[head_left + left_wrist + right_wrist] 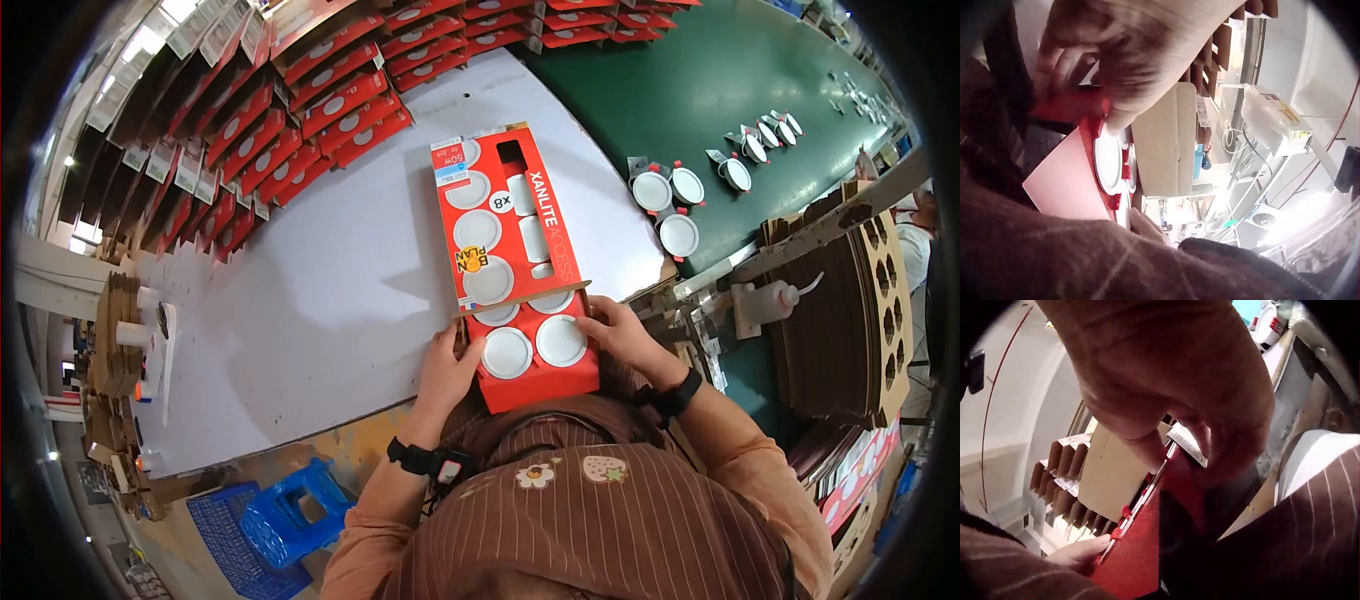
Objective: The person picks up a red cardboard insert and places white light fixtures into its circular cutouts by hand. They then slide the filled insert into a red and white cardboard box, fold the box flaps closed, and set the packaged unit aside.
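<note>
A red printed carton lies on the white tabletop, its near end toward the person. From that end sticks out a red tray bearing white round lights, partly inside the carton. My left hand grips the tray's left side, thumb near a light. On the opposite side my right hand holds the tray edge, thumb on top and fingers below. A raised brown cardboard flap stands behind the lights in the left wrist view. In the right wrist view the right hand curls over the red tray's edge.
Stacked red cartons fill the table's far left. Several loose round lights sit on the green surface at right. A squeeze bottle and cardboard stacks stand right; a blue stool is at lower left.
</note>
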`<state>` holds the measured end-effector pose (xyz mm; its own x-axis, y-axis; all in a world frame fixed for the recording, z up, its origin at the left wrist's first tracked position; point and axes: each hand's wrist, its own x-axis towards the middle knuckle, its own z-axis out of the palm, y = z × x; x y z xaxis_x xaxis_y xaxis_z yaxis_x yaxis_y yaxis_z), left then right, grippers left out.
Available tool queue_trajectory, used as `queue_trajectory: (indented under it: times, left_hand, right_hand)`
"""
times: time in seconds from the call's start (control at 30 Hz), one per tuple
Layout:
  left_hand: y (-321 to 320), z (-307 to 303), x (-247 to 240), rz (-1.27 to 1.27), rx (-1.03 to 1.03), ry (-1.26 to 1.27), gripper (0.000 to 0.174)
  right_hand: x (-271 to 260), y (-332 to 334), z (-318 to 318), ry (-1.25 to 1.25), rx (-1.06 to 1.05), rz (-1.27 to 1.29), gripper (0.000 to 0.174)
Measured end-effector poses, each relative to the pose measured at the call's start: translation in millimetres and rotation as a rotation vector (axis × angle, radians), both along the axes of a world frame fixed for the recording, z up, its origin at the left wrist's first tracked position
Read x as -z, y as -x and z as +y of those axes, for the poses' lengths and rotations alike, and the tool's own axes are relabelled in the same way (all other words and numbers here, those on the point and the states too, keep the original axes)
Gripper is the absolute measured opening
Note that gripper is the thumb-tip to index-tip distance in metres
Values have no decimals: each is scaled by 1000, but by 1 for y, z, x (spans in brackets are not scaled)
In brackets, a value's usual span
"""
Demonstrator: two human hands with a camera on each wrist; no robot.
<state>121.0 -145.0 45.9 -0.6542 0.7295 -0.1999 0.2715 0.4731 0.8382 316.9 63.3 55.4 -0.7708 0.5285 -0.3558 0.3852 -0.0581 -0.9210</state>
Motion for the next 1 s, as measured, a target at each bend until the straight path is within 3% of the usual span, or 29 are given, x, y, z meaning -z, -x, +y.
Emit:
queue_trajectory:
  times: [0.07, 0.13, 0.17, 0.2, 0.3, 0.47, 0.67, 0.8, 0.87, 1.0]
  left_hand:
    - [6, 2, 2, 202, 1, 43, 39]
    - [4, 2, -1, 350, 32, 37, 33]
    - [3, -1, -4, 492, 68, 40, 29]
    - [4, -4, -7, 500, 63, 37, 29]
    - [0, -17, -19, 457, 163, 130, 25]
    - [-11, -37, -21, 462, 204, 67, 22]
    - [-21, -47, -29, 396, 251, 97, 25]
    - [-18, -35, -20, 235, 141, 82, 36]
    - [-18, -29, -12, 137, 111, 129, 51]
    - [-14, -1, -39, 95, 78, 345, 49]
  right_hand:
    - [-7, 3, -1, -106, 6, -76, 37]
    - [4, -1, 0, -188, 25, -7, 34]
    - [3, -4, 2, -395, -35, -6, 30]
    - [2, -6, 4, -601, -93, -3, 27]
    - [-11, -19, 2, -701, -156, -13, 20]
    - [-20, -39, -3, -878, -345, -15, 14]
    - [-33, -50, -13, -839, -319, 6, 14]
    - [-38, -35, -11, -338, -107, -68, 33]
    - [-31, -24, -8, -384, -112, -159, 37]
    - [-17, 1, -2, -454, -90, -384, 46]
